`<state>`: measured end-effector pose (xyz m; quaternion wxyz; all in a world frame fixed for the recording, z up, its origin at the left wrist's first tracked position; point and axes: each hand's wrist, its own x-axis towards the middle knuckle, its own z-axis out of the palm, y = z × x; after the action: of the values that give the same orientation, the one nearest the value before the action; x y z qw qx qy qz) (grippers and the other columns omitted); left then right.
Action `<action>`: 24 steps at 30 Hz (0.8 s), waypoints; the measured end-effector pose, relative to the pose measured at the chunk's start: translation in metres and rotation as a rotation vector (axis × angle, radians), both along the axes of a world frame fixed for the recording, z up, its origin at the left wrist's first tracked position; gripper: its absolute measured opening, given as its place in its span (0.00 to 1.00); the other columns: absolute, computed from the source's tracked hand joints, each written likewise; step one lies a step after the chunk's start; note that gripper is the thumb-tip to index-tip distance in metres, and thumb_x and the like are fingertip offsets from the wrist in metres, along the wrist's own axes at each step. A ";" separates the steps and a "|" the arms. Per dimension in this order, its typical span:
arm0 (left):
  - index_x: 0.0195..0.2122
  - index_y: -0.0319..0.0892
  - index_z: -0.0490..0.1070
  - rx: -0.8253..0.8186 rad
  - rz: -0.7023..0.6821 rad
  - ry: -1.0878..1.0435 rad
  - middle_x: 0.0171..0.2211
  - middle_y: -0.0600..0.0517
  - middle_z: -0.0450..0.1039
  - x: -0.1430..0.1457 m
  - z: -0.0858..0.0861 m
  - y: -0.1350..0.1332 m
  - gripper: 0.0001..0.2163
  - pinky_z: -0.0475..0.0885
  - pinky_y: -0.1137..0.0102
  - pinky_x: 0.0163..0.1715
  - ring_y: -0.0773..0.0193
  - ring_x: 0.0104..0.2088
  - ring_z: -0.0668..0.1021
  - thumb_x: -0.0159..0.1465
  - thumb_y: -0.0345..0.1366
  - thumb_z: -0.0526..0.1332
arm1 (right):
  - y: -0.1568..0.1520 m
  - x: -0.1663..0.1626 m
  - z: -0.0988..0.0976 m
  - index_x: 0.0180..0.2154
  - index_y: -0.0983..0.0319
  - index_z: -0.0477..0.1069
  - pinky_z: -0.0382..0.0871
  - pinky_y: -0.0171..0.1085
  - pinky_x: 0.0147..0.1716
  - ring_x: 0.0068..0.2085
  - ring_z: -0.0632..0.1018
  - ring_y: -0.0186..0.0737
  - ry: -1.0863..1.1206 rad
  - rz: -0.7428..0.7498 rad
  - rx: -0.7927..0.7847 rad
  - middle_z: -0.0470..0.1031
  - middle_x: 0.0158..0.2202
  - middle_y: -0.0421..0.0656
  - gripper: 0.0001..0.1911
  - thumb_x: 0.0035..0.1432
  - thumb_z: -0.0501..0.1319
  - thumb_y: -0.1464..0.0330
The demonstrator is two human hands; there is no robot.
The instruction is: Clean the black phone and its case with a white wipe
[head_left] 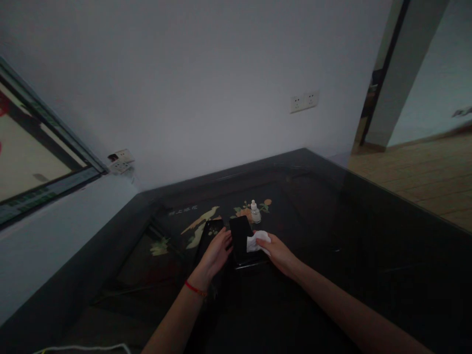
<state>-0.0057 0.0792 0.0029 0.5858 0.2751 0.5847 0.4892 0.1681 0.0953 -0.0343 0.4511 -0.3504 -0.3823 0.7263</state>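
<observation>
A black smartphone [239, 231] lies face-up over the dark table, its screen dark. My left hand [217, 251] is at the phone's left edge, fingers bent and thumb against its side. In my right hand [278, 250] a crumpled white cloth [255, 242] is pinched, and it touches the right side of the screen. Left of the phone, partly behind my left hand, rests a black phone case [213, 227] with camera cut-outs. Just beyond the phone stands a small clear bottle [255, 214] with a white cap.
The glossy black table [317, 206] carries a painted bird and flowers. A white wall [221, 88] with sockets [304, 102] borders its far side, and a window [40, 142] is at left. A white cable [84, 348] shows at the bottom left.
</observation>
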 end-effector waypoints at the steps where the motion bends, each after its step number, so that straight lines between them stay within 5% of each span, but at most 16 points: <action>1: 0.54 0.42 0.64 -0.013 -0.005 -0.043 0.47 0.43 0.74 0.001 0.002 -0.001 0.18 0.71 0.69 0.38 0.63 0.40 0.78 0.62 0.33 0.56 | -0.003 -0.001 0.002 0.37 0.63 0.75 0.66 0.49 0.51 0.42 0.79 0.50 0.010 0.016 -0.006 0.80 0.33 0.44 0.23 0.37 0.70 0.58; 4: 0.50 0.39 0.69 -0.007 -0.015 -0.152 0.40 0.44 0.77 0.009 0.005 -0.011 0.17 0.72 0.67 0.36 0.60 0.35 0.79 0.61 0.38 0.60 | -0.014 -0.002 0.009 0.38 0.64 0.75 0.67 0.48 0.50 0.43 0.79 0.50 0.033 0.069 -0.011 0.79 0.35 0.46 0.26 0.36 0.71 0.57; 8: 0.58 0.43 0.62 0.044 0.003 -0.274 0.46 0.44 0.76 0.016 0.005 -0.024 0.24 0.73 0.64 0.40 0.57 0.40 0.80 0.62 0.44 0.59 | -0.026 0.001 0.021 0.41 0.64 0.75 0.67 0.44 0.51 0.47 0.77 0.48 0.038 0.109 0.023 0.78 0.43 0.49 0.30 0.38 0.71 0.54; 15: 0.67 0.57 0.36 0.213 -0.079 -0.521 0.52 0.43 0.72 0.009 0.009 -0.048 0.34 0.70 0.50 0.47 0.50 0.48 0.77 0.64 0.47 0.55 | -0.012 0.031 0.044 0.41 0.63 0.77 0.75 0.36 0.24 0.41 0.78 0.48 -0.062 0.062 0.096 0.77 0.46 0.51 0.23 0.42 0.71 0.58; 20: 0.65 0.62 0.27 0.212 -0.223 -0.754 0.55 0.41 0.68 0.015 0.006 -0.062 0.33 0.61 0.39 0.50 0.45 0.56 0.70 0.66 0.49 0.49 | -0.001 0.044 0.055 0.38 0.62 0.79 0.77 0.37 0.28 0.47 0.77 0.50 -0.108 -0.165 0.146 0.77 0.47 0.49 0.18 0.44 0.69 0.60; 24: 0.64 0.69 0.29 0.119 -0.304 -0.869 0.60 0.46 0.63 0.023 -0.002 -0.070 0.33 0.58 0.35 0.50 0.40 0.58 0.67 0.64 0.49 0.52 | -0.009 0.041 0.057 0.38 0.60 0.79 0.78 0.44 0.37 0.51 0.75 0.51 -0.138 -0.260 0.218 0.77 0.48 0.46 0.14 0.49 0.66 0.62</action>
<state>0.0172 0.0093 0.0014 0.8249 0.1604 0.2091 0.5001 0.2091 0.0861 0.0230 0.5494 -0.3949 -0.4401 0.5904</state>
